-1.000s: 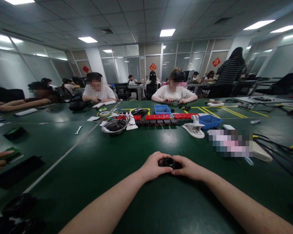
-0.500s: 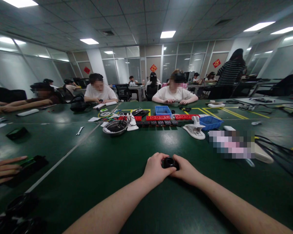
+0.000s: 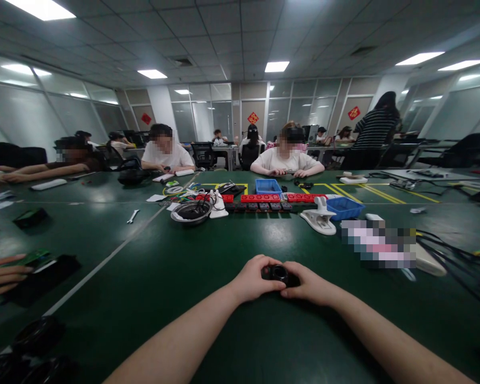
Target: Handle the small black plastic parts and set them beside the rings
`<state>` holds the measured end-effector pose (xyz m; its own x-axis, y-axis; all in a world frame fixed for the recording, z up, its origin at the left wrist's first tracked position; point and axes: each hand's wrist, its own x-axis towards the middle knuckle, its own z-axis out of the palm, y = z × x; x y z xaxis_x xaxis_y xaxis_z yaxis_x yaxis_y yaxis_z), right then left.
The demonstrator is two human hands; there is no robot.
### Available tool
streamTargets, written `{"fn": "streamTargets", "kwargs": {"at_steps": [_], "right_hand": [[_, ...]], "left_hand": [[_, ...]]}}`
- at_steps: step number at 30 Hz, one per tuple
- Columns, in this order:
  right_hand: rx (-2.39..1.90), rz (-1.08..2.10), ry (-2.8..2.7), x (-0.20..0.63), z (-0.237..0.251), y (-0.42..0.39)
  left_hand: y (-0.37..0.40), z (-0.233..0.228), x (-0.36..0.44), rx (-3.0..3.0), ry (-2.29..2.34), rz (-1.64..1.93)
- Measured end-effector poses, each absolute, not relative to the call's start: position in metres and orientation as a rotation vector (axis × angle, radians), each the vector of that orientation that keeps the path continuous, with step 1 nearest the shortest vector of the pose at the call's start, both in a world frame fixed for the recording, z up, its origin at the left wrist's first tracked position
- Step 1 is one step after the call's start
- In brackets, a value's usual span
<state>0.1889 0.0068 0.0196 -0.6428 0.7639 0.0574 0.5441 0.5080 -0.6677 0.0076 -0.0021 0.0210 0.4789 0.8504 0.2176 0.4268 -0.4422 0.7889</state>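
Observation:
Between my two hands, close to the green tabletop, is a small black round part (image 3: 280,273) with a dark ring-shaped opening facing up. My left hand (image 3: 257,277) curls around its left side, thumb along the near edge. From the right, my right hand (image 3: 305,282) grips it with thumb and fingers. The fingers cover much of the part, so its exact kind does not show. Several glossy black round parts (image 3: 38,333) lie at the lower left corner.
A co-worker's hand (image 3: 2,274) rests by a green circuit board (image 3: 40,259) at left. Ahead stand red power strips (image 3: 260,198), a metal bowl (image 3: 191,218), a white clip base (image 3: 319,221) and a blue tray (image 3: 344,209). A wrench (image 3: 133,216) lies left; black cables (image 3: 444,248) run at right.
My hands and the black part stay together, with the fingers shifted slightly and more of the part showing on its left. The view has tilted up a little. The co-worker's hand at left has drawn back.

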Motion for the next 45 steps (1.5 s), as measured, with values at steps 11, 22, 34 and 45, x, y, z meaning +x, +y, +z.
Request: {"fn": "streamTargets", "kwargs": {"at_steps": [11, 22, 34, 45], "right_hand": [[-0.980, 1.120, -2.408, 0.198, 0.024, 0.012], [-1.022, 1.128, -2.393, 0.197, 0.023, 0.011], [-1.010, 1.112, -2.391, 0.197, 0.022, 0.012], [-1.082, 1.147, -2.279, 0.194, 0.016, 0.012]], "left_hand": [[0.001, 0.020, 0.009, 2.039, 0.998, 0.752], [0.003, 0.014, 0.009, 2.024, 0.993, 0.767], [0.002, 0.015, 0.009, 1.978, 0.985, 0.769], [-0.002, 0.015, 0.017, 1.942, 1.142, 0.847]]}}
